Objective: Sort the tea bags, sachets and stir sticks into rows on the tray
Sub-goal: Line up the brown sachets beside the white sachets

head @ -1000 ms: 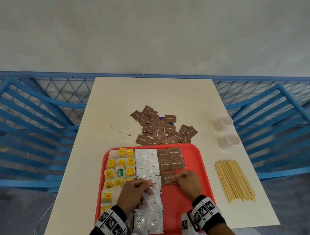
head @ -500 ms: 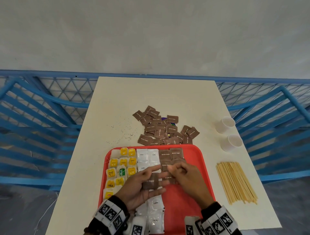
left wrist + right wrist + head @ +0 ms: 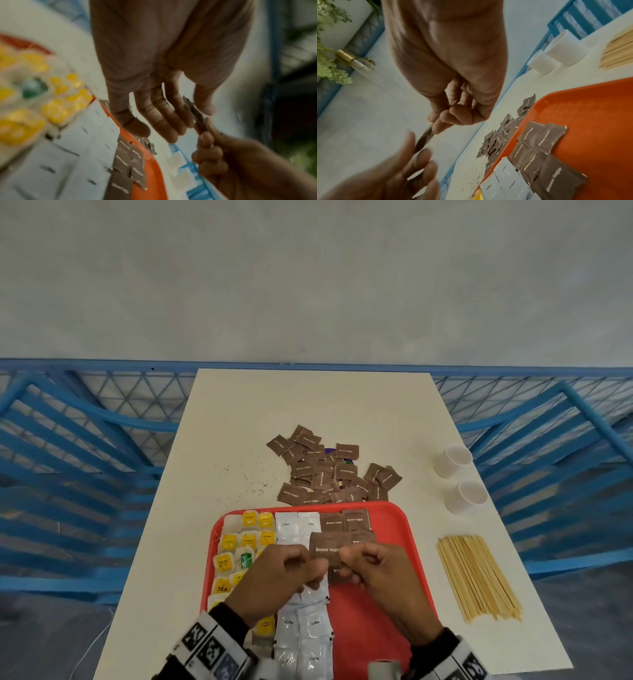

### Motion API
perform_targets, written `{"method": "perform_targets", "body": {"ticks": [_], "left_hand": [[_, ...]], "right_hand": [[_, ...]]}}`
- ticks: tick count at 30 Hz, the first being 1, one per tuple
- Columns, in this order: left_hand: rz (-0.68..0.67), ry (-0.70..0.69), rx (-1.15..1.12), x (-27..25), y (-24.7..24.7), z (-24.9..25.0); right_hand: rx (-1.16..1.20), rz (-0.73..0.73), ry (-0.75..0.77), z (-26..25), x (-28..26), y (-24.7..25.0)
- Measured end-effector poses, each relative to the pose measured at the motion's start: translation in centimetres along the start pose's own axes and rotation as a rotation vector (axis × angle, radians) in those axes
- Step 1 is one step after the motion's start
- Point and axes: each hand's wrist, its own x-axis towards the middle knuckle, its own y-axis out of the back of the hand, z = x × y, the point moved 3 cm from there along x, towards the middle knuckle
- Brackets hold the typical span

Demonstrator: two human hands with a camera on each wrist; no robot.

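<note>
both hands meet above the middle of the red tray (image 3: 407, 529), sharing one brown sugar sachet (image 3: 327, 548). the right hand (image 3: 376, 575) has its grip narrow, thumb and curled fingers pinching the sachet's right edge; the right wrist view shows the sachet edge-on under the fingertips (image 3: 436, 126). the left hand (image 3: 277, 580) has thumb and forefinger pinching the other edge, the remaining fingers (image 3: 164, 121) fairly straight in the left wrist view. the sachet is lifted off the tray, printed face up.

below it, the tray carries tea bags (image 3: 248, 539) on its left side, white coffee sachets (image 3: 298, 525) in the middle and a few brown sugar sachets (image 3: 344, 521) laid beside them. beyond the tray's far rim a loose pile of brown sachets (image 3: 325, 470) lies on the tabletop (image 3: 308, 405). to the right of the tray lie the stir sticks (image 3: 478, 577) in a bundle, with two white cups (image 3: 459, 477) further back.
</note>
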Motion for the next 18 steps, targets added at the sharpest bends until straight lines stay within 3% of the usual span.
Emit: {"method": "perform_targets", "body": {"ticks": [2, 7, 9, 15, 18], "left_hand": [[-0.003, -0.073, 0.083, -0.3, 0.2, -0.2], [-0.114, -0.025, -0.244, -0.8, 0.4, -1.0], [-0.12, -0.003, -0.271, -1.1, 0.6, -1.1], [0.158, -0.151, -0.123, -0.3, 0.2, -0.2], [0.171, -0.218, -0.067, -0.3, -0.3, 0.2]], "right_hand": [[0.011, -0.012, 0.001, 0.1, 0.0, 0.1], [0.094, -0.069, 0.013, -0.2, -0.6, 0.0], [0.108, -0.086, 0.018, -0.3, -0.6, 0.1], [0.092, -0.144, 0.066, -0.4, -0.9, 0.2], [0.178, -0.051, 0.077, -0.3, -0.7, -0.1]]}}
